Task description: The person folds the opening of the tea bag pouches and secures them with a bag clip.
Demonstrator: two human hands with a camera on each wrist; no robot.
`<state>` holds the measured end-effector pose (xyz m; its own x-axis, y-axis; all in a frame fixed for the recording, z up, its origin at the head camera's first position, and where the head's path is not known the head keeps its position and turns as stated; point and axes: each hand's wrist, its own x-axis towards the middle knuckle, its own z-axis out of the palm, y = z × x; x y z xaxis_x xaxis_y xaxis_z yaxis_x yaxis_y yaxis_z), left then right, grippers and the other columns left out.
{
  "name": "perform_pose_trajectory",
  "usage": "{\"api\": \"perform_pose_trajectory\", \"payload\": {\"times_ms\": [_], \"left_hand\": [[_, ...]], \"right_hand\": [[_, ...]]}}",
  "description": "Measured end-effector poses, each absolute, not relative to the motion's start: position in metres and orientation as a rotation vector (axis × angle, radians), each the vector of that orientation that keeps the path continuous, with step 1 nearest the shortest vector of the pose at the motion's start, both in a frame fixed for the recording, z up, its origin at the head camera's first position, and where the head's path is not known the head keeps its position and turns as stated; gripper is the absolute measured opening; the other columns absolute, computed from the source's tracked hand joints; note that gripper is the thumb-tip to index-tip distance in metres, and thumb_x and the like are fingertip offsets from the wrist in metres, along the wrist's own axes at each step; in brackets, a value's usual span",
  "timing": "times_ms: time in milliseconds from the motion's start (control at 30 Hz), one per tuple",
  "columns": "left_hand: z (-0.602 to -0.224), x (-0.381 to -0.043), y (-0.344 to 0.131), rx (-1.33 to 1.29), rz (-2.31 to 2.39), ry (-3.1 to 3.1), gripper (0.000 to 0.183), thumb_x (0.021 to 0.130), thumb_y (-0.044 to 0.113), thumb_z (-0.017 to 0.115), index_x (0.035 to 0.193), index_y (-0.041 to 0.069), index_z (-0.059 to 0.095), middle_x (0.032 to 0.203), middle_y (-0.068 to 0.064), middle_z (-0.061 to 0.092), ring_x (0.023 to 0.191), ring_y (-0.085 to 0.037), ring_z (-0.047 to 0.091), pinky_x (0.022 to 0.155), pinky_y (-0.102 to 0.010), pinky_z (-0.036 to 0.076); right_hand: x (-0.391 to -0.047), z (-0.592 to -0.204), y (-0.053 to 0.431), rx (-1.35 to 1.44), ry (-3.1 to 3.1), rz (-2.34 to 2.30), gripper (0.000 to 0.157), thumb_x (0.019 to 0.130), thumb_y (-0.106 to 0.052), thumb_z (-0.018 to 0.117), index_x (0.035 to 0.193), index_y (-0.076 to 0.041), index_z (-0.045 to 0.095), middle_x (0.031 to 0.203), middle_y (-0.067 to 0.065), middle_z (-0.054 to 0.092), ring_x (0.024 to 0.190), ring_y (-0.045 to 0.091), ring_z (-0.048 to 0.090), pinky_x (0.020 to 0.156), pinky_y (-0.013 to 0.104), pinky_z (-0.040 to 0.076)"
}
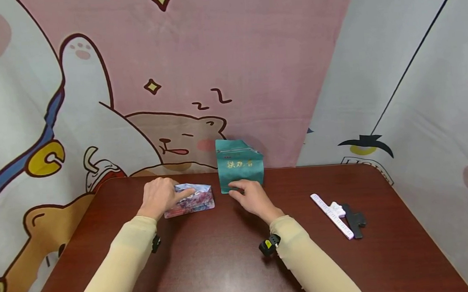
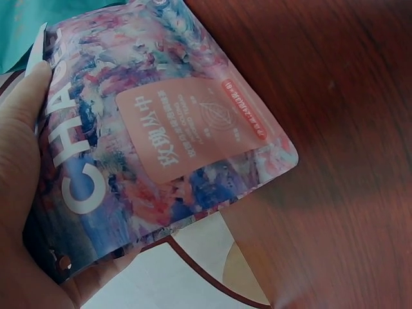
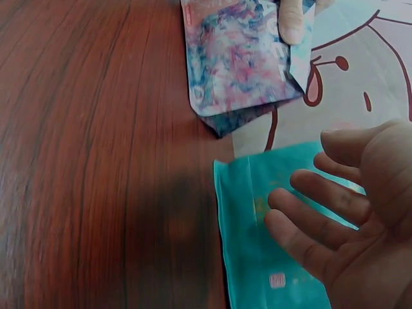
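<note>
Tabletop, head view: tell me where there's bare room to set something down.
Bare tabletop lies at the front between the sleeves and right of the black clip; another patch separates right hand and white clip. The back middle is crowded: left hand, patterned pouch, teal pouch.

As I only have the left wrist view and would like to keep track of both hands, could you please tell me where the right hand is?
Observer: The right hand is in front of the teal bag.
Operator: Thank you; is anything lying on the table beyond that hand's right side?
Observer: Yes, a white clip and a black clip lie there side by side.
</note>
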<state>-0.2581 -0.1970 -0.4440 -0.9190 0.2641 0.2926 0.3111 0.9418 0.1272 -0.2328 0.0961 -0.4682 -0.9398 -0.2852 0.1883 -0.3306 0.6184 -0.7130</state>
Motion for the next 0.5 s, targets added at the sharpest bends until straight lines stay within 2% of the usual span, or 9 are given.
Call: {"api": "perform_pose_trajectory", "payload": {"times_ms": [500], "left_hand": [[-0.444,-0.257,-0.197,-0.420,-0.245,-2.837,0.075,0.083,0.069,0.074,0.046,0.018,0.033,0.048,0.008,0.018,0.049,-0.011,0.018,0.046,-0.029,0.017]], "right_hand": [[-0.226,-0.474,0.128,0.422,-2.801,1.252,0.032,0.101,-0.019,0.068,0.130,-0.007,0.071,0.133,0.012,0.068,0.122,0.031,0.065,0.099,0.049,0.052]]}}
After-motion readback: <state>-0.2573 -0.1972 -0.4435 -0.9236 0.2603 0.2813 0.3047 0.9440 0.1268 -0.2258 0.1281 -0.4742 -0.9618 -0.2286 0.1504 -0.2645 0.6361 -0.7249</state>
